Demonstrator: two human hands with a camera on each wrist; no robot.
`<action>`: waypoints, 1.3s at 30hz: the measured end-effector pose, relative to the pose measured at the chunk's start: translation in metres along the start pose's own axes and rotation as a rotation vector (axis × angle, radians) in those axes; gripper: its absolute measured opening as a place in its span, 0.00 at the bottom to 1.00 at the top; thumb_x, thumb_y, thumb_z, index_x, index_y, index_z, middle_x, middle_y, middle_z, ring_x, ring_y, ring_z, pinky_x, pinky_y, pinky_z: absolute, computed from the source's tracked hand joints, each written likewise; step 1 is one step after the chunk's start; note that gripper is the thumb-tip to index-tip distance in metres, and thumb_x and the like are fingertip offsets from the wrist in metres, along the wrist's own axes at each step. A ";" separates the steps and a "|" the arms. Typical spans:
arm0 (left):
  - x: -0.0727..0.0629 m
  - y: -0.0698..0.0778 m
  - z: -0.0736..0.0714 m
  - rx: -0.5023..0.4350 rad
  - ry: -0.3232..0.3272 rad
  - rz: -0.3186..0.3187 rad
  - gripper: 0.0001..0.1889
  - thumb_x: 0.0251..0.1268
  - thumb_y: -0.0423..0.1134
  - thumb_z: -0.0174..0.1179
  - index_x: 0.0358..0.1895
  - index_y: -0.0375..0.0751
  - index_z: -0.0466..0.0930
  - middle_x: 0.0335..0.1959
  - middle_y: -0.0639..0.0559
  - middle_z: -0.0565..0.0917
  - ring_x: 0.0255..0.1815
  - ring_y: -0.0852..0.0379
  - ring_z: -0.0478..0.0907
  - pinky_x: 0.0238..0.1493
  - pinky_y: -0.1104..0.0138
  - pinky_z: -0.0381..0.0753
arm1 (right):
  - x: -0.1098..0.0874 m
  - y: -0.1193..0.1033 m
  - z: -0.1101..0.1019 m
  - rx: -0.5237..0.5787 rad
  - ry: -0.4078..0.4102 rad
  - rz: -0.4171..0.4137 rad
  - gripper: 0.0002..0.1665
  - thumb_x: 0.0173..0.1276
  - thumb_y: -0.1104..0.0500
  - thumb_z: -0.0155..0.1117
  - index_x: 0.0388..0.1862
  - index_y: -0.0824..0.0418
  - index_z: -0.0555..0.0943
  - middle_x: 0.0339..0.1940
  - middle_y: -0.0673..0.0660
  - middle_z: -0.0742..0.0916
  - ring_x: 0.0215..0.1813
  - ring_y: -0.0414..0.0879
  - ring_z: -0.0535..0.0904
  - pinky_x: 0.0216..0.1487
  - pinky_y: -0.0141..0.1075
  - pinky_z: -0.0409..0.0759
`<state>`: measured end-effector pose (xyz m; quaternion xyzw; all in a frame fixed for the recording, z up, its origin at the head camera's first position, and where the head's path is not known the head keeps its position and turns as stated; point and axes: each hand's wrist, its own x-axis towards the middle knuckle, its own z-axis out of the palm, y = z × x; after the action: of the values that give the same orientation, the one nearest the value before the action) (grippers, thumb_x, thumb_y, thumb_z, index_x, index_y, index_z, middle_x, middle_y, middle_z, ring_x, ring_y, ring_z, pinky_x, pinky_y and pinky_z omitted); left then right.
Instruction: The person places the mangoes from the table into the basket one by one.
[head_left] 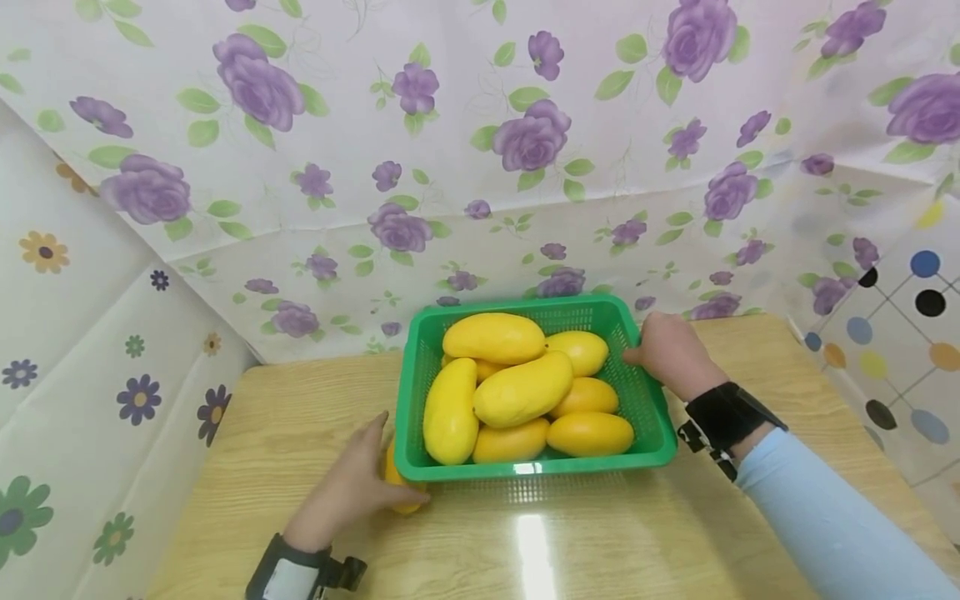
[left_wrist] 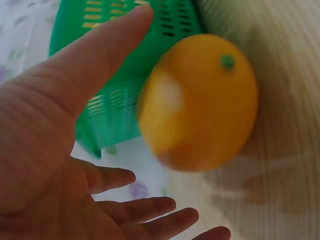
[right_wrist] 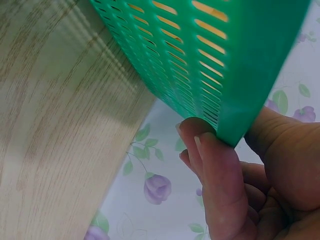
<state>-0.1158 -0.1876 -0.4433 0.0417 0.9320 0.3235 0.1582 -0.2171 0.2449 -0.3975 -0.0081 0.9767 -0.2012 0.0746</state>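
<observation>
A green plastic basket [head_left: 528, 471] holds several yellow mangoes [head_left: 523, 389], some lying on top of others. My right hand [head_left: 673, 354] grips the basket's right rim; in the right wrist view its fingers [right_wrist: 220, 175] curl under the rim's edge, with the thumb on the other side. Beside the basket's left wall, an orange-yellow mango [left_wrist: 200, 105] with a small green stem end lies on the table, partly hidden in the head view. My left hand [head_left: 347, 483] is around this mango, thumb and fingers spread and relaxed; in the left wrist view they look apart from it.
The basket stands near the back of a wood-grain table [head_left: 315, 400]. A purple-flowered sheet [head_left: 450, 175] hangs behind it. Patterned coverings flank the table, daisies [head_left: 138, 400] on the left and coloured dots [head_left: 870, 362] on the right.
</observation>
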 end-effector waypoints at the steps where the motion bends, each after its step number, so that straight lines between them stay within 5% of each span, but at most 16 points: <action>1: 0.001 0.000 0.003 0.003 0.009 0.006 0.70 0.24 0.64 0.76 0.74 0.41 0.42 0.72 0.35 0.56 0.72 0.32 0.51 0.65 0.38 0.57 | 0.000 0.000 0.000 -0.001 0.002 -0.003 0.26 0.56 0.54 0.68 0.07 0.56 0.65 0.06 0.48 0.66 0.12 0.44 0.72 0.18 0.32 0.72; 11: 0.011 0.005 0.024 0.004 0.100 0.147 0.53 0.25 0.53 0.80 0.65 0.59 0.61 0.58 0.60 0.74 0.56 0.56 0.70 0.62 0.51 0.68 | 0.001 0.003 0.002 0.004 0.013 -0.014 0.26 0.56 0.54 0.68 0.07 0.56 0.65 0.06 0.48 0.66 0.12 0.44 0.72 0.18 0.33 0.72; 15: 0.012 0.005 0.027 0.048 0.144 0.118 0.44 0.30 0.52 0.78 0.59 0.59 0.66 0.52 0.60 0.76 0.51 0.55 0.71 0.55 0.54 0.72 | 0.001 0.004 0.001 0.013 0.021 -0.013 0.25 0.56 0.55 0.68 0.07 0.57 0.65 0.06 0.48 0.67 0.12 0.45 0.72 0.17 0.33 0.72; 22: 0.015 0.003 0.027 0.001 0.139 0.083 0.23 0.45 0.51 0.71 0.45 0.57 0.72 0.30 0.58 0.79 0.27 0.60 0.75 0.32 0.65 0.77 | 0.000 0.001 -0.001 0.015 0.020 -0.016 0.24 0.56 0.55 0.68 0.08 0.57 0.67 0.06 0.49 0.69 0.12 0.44 0.73 0.18 0.33 0.73; 28: 0.013 -0.003 0.019 0.105 0.175 0.007 0.35 0.42 0.52 0.72 0.57 0.49 0.70 0.44 0.53 0.81 0.42 0.58 0.77 0.50 0.56 0.78 | -0.001 0.000 -0.002 0.013 0.008 -0.011 0.24 0.56 0.54 0.68 0.08 0.58 0.68 0.06 0.49 0.70 0.12 0.44 0.73 0.18 0.33 0.73; 39: 0.006 -0.008 -0.025 0.231 0.153 -0.082 0.47 0.43 0.45 0.69 0.68 0.34 0.57 0.51 0.37 0.78 0.41 0.49 0.77 0.39 0.54 0.80 | 0.000 0.002 0.000 0.014 0.005 -0.010 0.23 0.56 0.54 0.68 0.09 0.59 0.70 0.06 0.51 0.72 0.12 0.44 0.74 0.17 0.33 0.74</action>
<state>-0.1291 -0.2074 -0.4312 -0.0035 0.9733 0.2096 0.0937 -0.2169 0.2466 -0.3979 -0.0117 0.9753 -0.2086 0.0712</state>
